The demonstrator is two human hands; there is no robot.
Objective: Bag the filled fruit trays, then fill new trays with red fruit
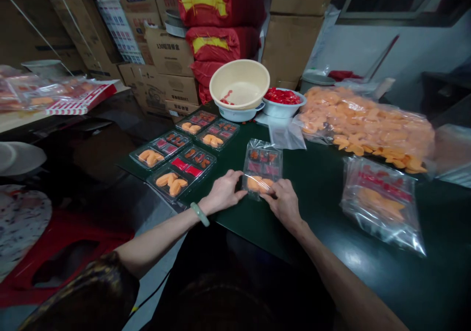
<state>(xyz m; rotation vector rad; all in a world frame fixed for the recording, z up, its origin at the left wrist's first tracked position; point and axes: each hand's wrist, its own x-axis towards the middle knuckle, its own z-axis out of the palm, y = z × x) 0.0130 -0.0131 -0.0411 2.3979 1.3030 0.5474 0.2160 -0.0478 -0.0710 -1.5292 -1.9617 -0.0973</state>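
Note:
On the dark green table in front of me lies a clear compartment tray in a plastic bag, holding orange pieces and small dark and red pieces. My left hand rests at its left edge, thumb and fingers apart. The fingers of my right hand are closed on the near right corner of the bag. Left of it sit several unbagged trays, the nearest one with orange pieces and red packets. A stack of bagged trays lies to the right.
A large bag of orange pieces spreads along the table's far right. Behind the work stand a cream basin and a bowl of red packets. Cardboard boxes and red sacks are piled beyond. A red stool is lower left.

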